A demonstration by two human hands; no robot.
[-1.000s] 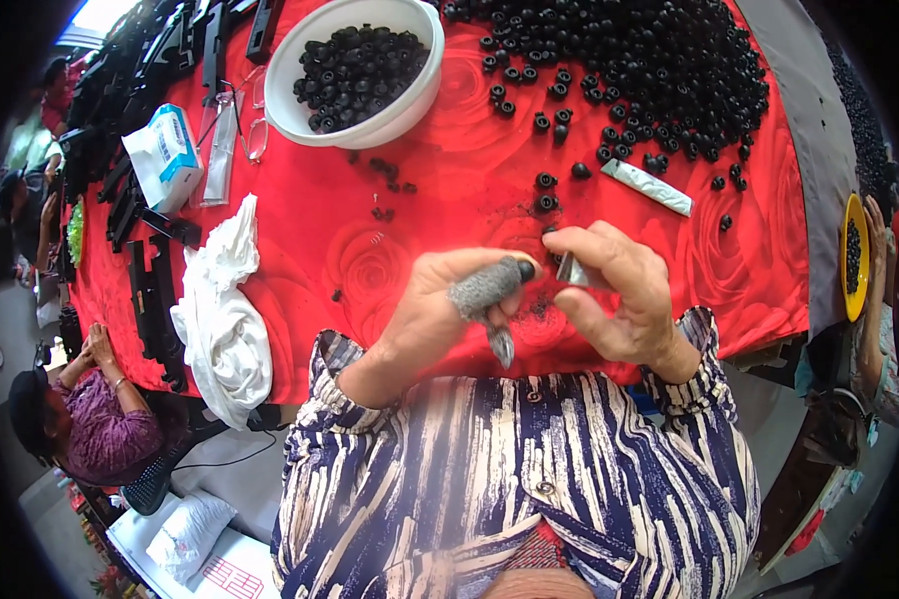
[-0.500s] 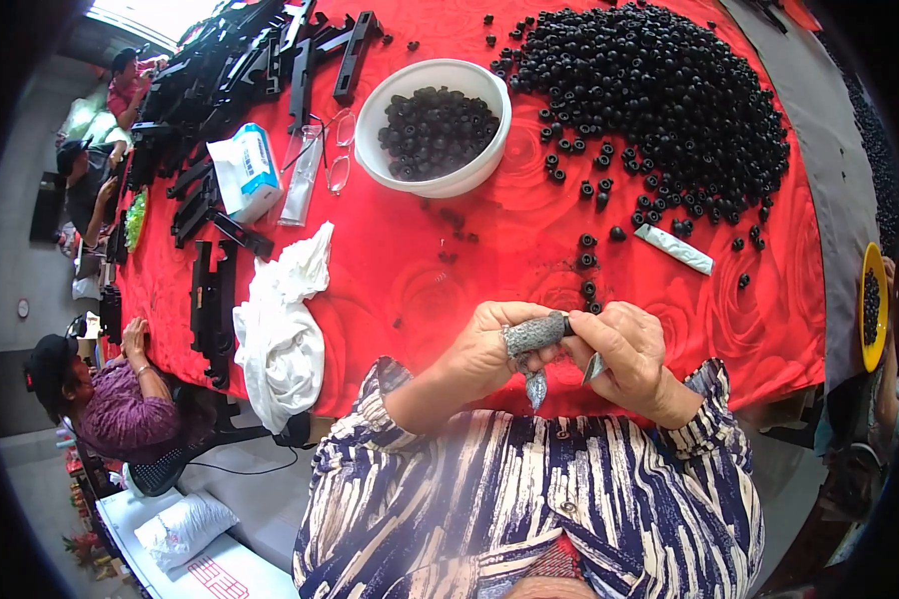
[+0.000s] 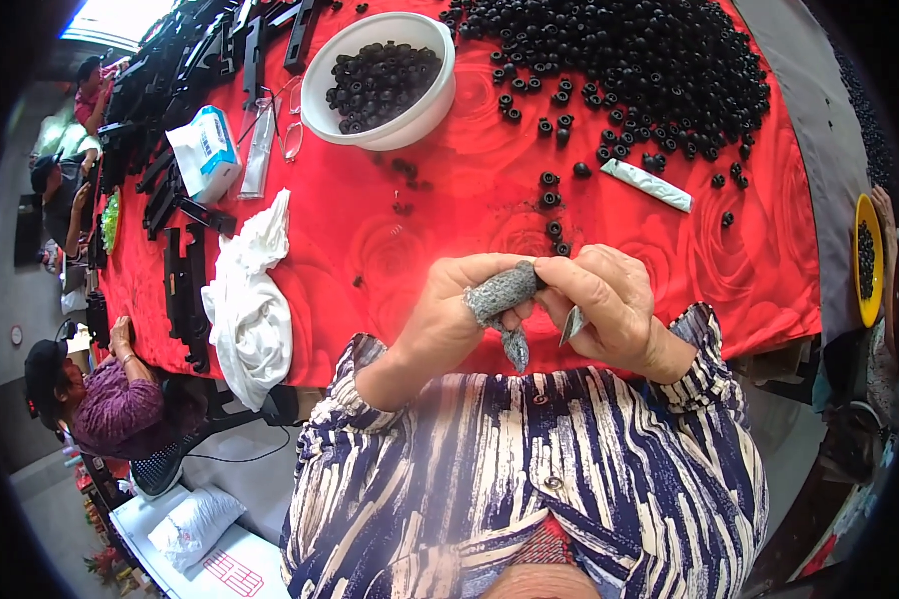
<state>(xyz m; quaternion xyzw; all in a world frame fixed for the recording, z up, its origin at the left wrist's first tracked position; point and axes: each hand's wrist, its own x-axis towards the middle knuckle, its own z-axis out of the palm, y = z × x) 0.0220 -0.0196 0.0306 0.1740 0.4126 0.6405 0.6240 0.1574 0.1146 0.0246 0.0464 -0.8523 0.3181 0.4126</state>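
Q. Head view: how many of each?

A. Shows two bare hands, left hand (image 3: 440,311) and right hand (image 3: 609,307), meeting over one red tablecloth (image 3: 689,270). Between the fingertips, one black piece (image 3: 540,283); just left of it, one grey wrap (image 3: 499,292), apparently sheathing a left finger. Under the right hand, one grey strip (image 3: 573,324), pointing downward. Beyond: one white bowl (image 3: 425,118) and one heap (image 3: 649,75), both packed past counting with similar pieces; four loose pieces (image 3: 550,199) in a file. Also one silvery packet (image 3: 646,186), one white cloth (image 3: 250,334), one tissue box (image 3: 208,155), one yellow tray (image 3: 868,317).

Q. State of the fingers?

A. Left: thumb and wrapped finger closed on the black piece. Right: fingertips pinched against the same piece, others curled around the grey strip.

Q. Hidden, cut off or unclear?

A. Most of the black piece, behind fingertips; the strip's upper end, within the right hand. Cut off by the top edge: the heap, likewise the black rails (image 3: 184,295), too overlapped for counting.
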